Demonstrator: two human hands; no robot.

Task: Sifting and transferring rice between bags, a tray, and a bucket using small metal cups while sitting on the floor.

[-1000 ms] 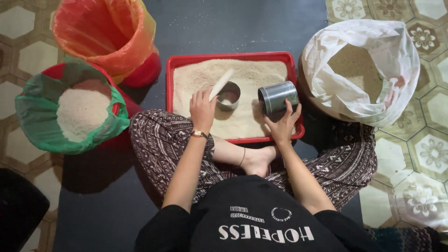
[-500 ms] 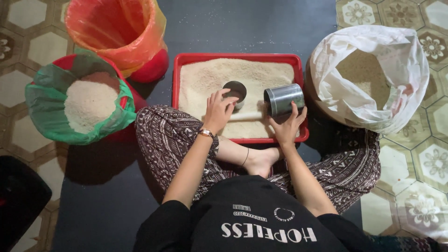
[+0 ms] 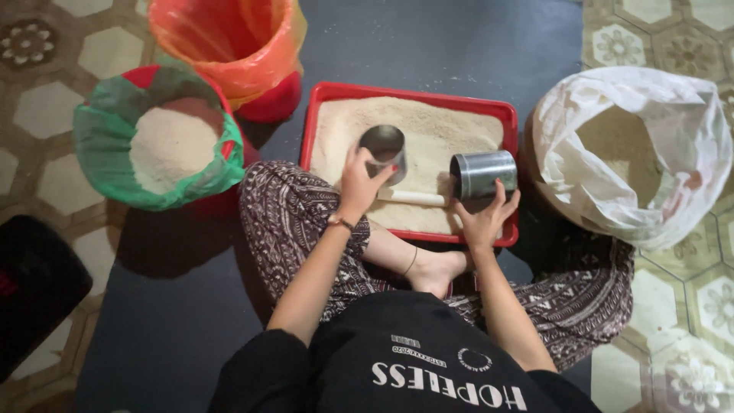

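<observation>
Over the red rectangular plastic tray [image 3: 330, 93] of pale grain, the left hand [image 3: 358, 181] grips an upright round metal cup [image 3: 384, 148] while the right hand [image 3: 482, 218] wraps a sideways shiny steel can [image 3: 483, 173], mouths kept clear for scooping.

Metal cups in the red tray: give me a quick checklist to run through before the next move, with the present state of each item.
1. Left hand has a grip on the upright metal cup: ok, fingers on its rim and side.
2. Right hand has a grip on the second metal cup: ok, it lies on its side.
3. Upright cup filled: cannot tell, its inside is in shadow.
4. White stick within reach: ok, it lies on the grain between the hands.
5. Red tray holds grain: ok, it covers the tray.
6. White sack open: ok, grain shows inside.
</observation>
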